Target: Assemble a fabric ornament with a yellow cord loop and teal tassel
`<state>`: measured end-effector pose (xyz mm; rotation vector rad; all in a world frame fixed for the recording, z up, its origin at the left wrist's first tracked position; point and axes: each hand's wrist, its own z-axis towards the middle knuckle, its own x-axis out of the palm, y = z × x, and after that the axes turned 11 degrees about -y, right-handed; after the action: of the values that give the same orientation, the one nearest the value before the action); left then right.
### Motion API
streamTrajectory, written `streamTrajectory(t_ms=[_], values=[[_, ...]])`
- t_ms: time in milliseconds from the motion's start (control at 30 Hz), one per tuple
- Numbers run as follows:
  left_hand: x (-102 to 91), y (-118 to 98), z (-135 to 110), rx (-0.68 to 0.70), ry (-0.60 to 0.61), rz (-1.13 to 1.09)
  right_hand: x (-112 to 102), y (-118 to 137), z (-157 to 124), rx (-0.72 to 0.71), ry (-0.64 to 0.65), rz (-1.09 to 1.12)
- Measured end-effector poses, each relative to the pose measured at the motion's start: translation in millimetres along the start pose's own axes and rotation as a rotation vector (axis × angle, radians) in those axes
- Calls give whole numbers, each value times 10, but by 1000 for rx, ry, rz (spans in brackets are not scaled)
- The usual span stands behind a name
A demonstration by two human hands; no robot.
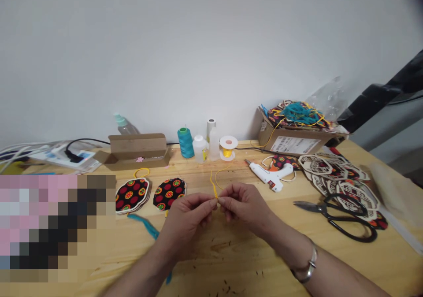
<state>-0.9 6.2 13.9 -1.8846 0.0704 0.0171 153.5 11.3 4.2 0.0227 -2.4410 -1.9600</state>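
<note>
Between the fingertips of both hands is a yellow cord [213, 186], one stretch of it standing up above them. My left hand [194, 211] pinches it from the left, thumb against forefinger. From the other side my right hand [243, 204] pinches the same cord, its fingertips touching those of the left. A thin strand loops back toward the spool of yellow cord [228, 149]. Left of the hands lies a black patterned fabric piece [169, 194], beside a stack of similar pieces [132, 194]. A teal tassel [143, 223] runs partly under my left forearm.
Black-handled scissors [340, 215] and a white glue gun [272, 176] lie to the right, near piled cut-out pieces [333, 169]. Behind stand a teal thread cone [185, 142], small bottles [200, 148], an open cardboard box [139, 154] and a filled carton [294, 142].
</note>
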Motion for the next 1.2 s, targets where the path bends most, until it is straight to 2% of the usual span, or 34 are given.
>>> streamTrajectory(t_ms=[300,500,633,767,933,1067,1200], values=[[11,46,24,4,-36,-52,3,27,-11,7,6,1],[-3,46,32,24,-89,-60,-19,22,-22,-107,-61,-122],[4,42,11,3,-129,-64,-7,20,-119,-359,-131,-351],[19,67,5,-16,-132,-102,4,-48,-207,-711,-143,-659],[39,128,20,-103,-118,-271,5,-112,-234,-1181,-141,-998],[46,156,22,-150,-69,-379,23,-48,-262,-1342,-157,-1164],[46,156,17,-153,-63,-397,33,-18,-282,-1375,-146,-1237]])
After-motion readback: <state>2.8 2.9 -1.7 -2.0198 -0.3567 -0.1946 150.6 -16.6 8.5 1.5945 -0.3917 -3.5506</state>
